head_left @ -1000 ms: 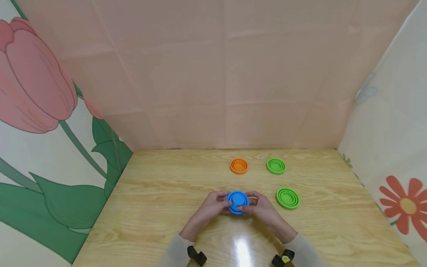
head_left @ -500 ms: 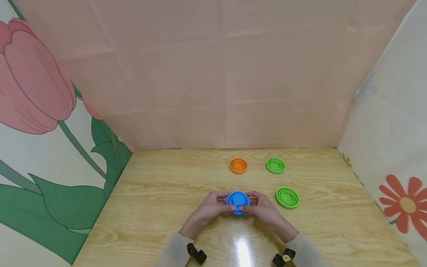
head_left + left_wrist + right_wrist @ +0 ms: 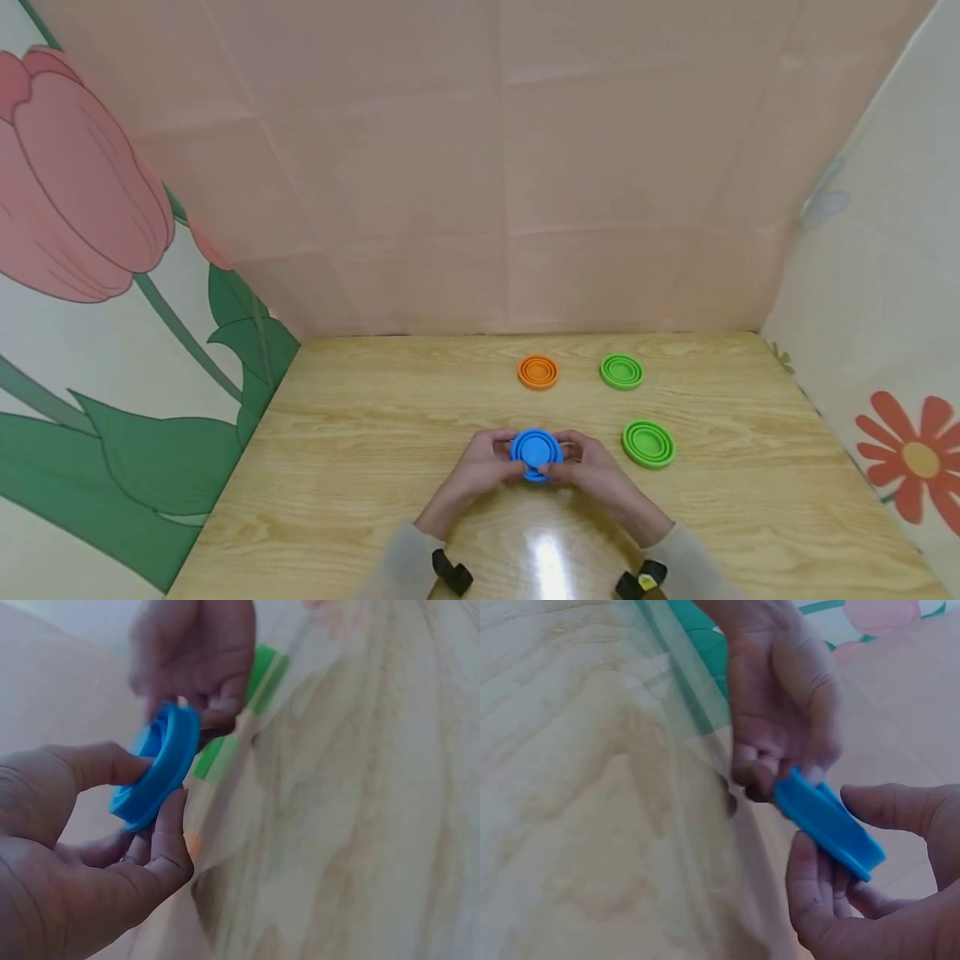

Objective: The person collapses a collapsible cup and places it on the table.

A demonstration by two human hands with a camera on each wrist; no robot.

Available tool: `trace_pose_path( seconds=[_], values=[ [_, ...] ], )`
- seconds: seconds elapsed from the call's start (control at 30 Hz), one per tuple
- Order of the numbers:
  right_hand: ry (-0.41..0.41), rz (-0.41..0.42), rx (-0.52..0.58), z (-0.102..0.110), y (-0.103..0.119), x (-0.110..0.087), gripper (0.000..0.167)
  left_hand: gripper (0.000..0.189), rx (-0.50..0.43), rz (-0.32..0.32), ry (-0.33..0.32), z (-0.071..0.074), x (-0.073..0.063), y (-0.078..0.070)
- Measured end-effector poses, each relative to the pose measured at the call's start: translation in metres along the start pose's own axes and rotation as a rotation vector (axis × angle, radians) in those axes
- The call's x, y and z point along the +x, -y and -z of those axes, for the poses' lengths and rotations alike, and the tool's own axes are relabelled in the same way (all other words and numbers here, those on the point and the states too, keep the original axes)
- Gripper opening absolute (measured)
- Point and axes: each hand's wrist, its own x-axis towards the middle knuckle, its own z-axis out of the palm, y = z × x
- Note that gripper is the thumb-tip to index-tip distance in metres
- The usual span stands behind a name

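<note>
A blue collapsible cup (image 3: 536, 448), folded down into flat concentric rings, is held between both hands above the table in the head view. My left hand (image 3: 482, 460) pinches its left side, thumb on the near face and fingers behind, as the left wrist view also shows with the cup (image 3: 161, 769) seen edge-on. My right hand (image 3: 591, 468) grips the right side the same way, its thumb at the lower rim. In the right wrist view the cup (image 3: 829, 823) sits between the thumb and fingers. Parts of the rim are hidden by the thumbs.
On the wooden table (image 3: 360, 417) lie an orange folded cup (image 3: 537, 372), a green one (image 3: 621, 372) to its right, and another green one (image 3: 648, 443) nearer, beside my right hand. A pink wall sheet (image 3: 502, 192) stands behind, with flowered sheets at both sides.
My left thumb has slid from the left part of the blue cup's face down to its lower rim, near the right thumb. The cup stays in nearly the same place.
</note>
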Motion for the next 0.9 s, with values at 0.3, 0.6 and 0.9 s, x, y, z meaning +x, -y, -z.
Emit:
trace_pose_path(
  seconds=[0.3,0.6,0.9],
  values=[
    [0.079,0.005,0.188,0.012,-0.001,0.003,0.057,0.047,-0.09,-0.031,0.076,0.009,-0.002,0.001],
    [0.067,-0.026,0.287,0.018,-0.005,0.001,0.052,0.035,-0.273,0.052,0.064,0.016,-0.003,0.0],
    [0.086,-0.026,0.355,0.021,-0.008,-0.001,0.051,0.03,-0.258,0.062,0.068,0.017,-0.003,-0.001]
  ],
)
